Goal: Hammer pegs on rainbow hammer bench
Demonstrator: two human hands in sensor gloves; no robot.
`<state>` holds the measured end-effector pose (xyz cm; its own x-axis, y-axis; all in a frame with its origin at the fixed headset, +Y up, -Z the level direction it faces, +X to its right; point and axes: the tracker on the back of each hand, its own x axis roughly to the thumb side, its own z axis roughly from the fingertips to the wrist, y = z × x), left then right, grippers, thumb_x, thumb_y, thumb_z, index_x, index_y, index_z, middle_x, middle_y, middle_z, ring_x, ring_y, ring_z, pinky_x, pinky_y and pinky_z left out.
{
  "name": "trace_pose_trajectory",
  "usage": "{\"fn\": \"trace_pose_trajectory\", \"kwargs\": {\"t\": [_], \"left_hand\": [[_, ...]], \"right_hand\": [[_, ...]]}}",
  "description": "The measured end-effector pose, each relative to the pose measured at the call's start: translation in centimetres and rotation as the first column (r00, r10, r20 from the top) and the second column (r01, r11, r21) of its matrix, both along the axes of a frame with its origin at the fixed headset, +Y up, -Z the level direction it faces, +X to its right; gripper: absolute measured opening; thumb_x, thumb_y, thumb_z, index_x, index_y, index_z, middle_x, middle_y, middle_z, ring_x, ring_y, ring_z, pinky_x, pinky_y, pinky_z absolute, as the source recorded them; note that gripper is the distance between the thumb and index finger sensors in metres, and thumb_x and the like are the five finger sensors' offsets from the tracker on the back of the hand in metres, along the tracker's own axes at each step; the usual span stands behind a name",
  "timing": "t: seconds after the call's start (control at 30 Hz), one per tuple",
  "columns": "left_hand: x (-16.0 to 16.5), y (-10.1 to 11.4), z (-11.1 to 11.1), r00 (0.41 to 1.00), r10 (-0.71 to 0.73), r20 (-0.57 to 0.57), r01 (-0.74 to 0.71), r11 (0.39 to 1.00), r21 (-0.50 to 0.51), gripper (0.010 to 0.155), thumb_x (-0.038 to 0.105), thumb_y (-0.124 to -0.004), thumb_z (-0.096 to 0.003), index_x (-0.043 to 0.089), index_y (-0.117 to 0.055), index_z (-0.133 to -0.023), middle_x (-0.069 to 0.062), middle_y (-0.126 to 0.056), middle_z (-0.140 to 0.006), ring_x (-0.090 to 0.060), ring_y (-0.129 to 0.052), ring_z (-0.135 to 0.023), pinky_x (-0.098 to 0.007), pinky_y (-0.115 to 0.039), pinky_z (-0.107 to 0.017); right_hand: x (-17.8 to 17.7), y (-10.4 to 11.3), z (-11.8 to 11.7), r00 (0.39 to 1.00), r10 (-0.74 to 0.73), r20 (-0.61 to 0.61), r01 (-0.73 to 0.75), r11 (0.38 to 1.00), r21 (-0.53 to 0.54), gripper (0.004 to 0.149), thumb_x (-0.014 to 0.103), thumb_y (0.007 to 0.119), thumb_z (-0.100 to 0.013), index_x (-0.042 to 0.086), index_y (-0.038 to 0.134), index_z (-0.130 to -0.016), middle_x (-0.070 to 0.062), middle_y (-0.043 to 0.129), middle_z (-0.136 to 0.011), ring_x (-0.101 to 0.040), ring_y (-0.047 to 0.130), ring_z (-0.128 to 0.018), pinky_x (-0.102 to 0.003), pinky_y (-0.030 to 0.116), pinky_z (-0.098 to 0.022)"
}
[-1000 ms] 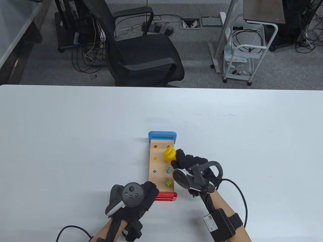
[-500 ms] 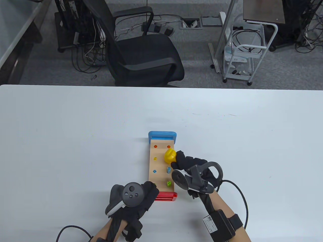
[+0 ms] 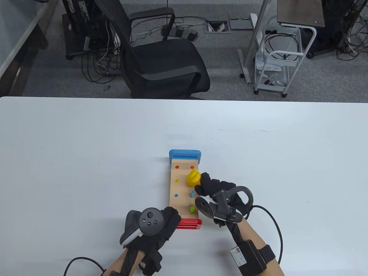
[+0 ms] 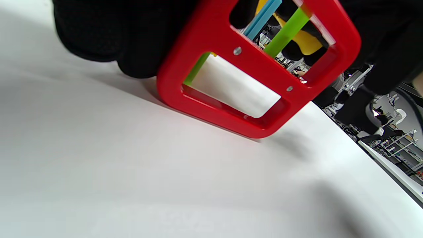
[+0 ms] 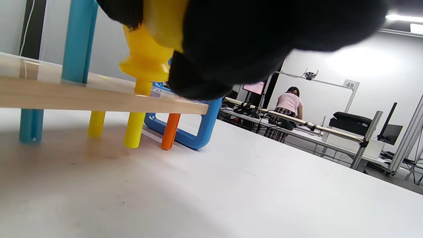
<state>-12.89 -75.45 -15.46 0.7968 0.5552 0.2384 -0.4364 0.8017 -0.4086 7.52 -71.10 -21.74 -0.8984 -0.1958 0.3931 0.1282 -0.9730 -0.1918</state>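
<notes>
- Bench [image 3: 184,189] lies lengthwise away from the person on the white desk [image 3: 86,161], blue end [image 3: 185,154] far, red end [image 3: 188,223] near; judged so that both rows of pegs sit within the right hand's reach.
- Left hand [image 3: 155,224] rests against the near left corner by the red end, likely bracing the bench against blows. Fingers' closure: cannot tell; it grips nothing separate.
- Right hand [image 3: 218,192] wraps a yellow hammer [image 3: 193,177], head down on the yellow peg [image 5: 135,129] in the right row.
- Right wrist view: that peg reaches nearly to the desk under the plank, so judged almost driven.
- Blue peg [image 3: 192,194] and green peg [image 3: 192,209] stand proud, nearer the person; judged next.
- Right forearm angles in from lower right, wrist tilted toward the bench.
</notes>
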Motion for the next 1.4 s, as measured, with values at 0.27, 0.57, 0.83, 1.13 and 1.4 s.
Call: {"fn": "trace_pose_trajectory", "kwargs": {"t": [0.27,0.57,0.83,1.13,1.4], "left_hand": [[0.0,0.0,0.0,1.000,0.002,0.003,-0.002,1.000,-0.007,0.067,0.060,-0.036,-0.0557,0.020,-0.056,-0.105,-0.040,-0.077,-0.105,-0.053,-0.093,-0.082,-0.059,-0.082,-0.055],[0.0,0.0,0.0,1.000,0.000,0.001,0.000,1.000,-0.003,0.067,0.060,-0.036,-0.0557,0.020,-0.056,-0.105,-0.039,-0.077,-0.105,-0.053,-0.093,-0.082,-0.058,-0.082,-0.055],[0.0,0.0,-0.1,1.000,0.000,0.004,0.000,1.000,-0.009,0.067,0.060,-0.036,-0.0557,0.020,-0.056,-0.105,-0.039,-0.077,-0.105,-0.053,-0.093,-0.082,-0.059,-0.082,-0.055],[0.0,0.0,0.0,1.000,-0.001,0.004,0.001,1.000,-0.009,0.067,0.060,-0.036,-0.0557,0.020,-0.056,-0.105,-0.039,-0.077,-0.105,-0.053,-0.093,-0.082,-0.059,-0.082,-0.055],[-0.1,0.0,0.0,1.000,0.001,0.003,-0.001,1.000,-0.009,0.067,0.061,-0.036,-0.0557,0.020,-0.056,-0.105,-0.039,-0.077,-0.105,-0.053,-0.093,-0.082,-0.058,-0.082,-0.055]], "right_hand": [[0.2,0.1,-0.1,0.991,-0.129,-0.026,0.130,0.989,0.066,0.062,0.043,0.060,-0.060,-0.002,0.073,-0.100,-0.015,0.100,-0.055,-0.027,0.095,-0.025,-0.043,0.084,-0.022],[0.2,0.7,-0.4,0.999,0.010,0.050,-0.013,0.999,0.049,0.062,0.048,0.053,-0.059,0.006,0.067,-0.103,-0.007,0.098,-0.060,-0.020,0.096,-0.029,-0.037,0.086,-0.026],[-0.3,-1.0,-0.3,0.998,0.058,0.032,-0.058,0.998,0.012,0.063,0.050,0.054,-0.059,0.006,0.064,-0.103,-0.003,0.099,-0.062,-0.017,0.097,-0.029,-0.034,0.088,-0.026],[0.3,1.1,-0.1,0.999,-0.037,0.024,0.035,0.998,0.054,0.063,0.048,0.056,-0.060,0.004,0.068,-0.102,-0.007,0.099,-0.059,-0.020,0.096,-0.028,-0.037,0.086,-0.025],[2.2,5.5,2.3,0.952,-0.302,-0.042,0.302,0.953,0.003,0.059,0.044,0.060,-0.060,0.003,0.063,-0.102,-0.014,0.089,-0.082,-0.032,0.096,-0.060,-0.042,0.087,-0.036]]}}
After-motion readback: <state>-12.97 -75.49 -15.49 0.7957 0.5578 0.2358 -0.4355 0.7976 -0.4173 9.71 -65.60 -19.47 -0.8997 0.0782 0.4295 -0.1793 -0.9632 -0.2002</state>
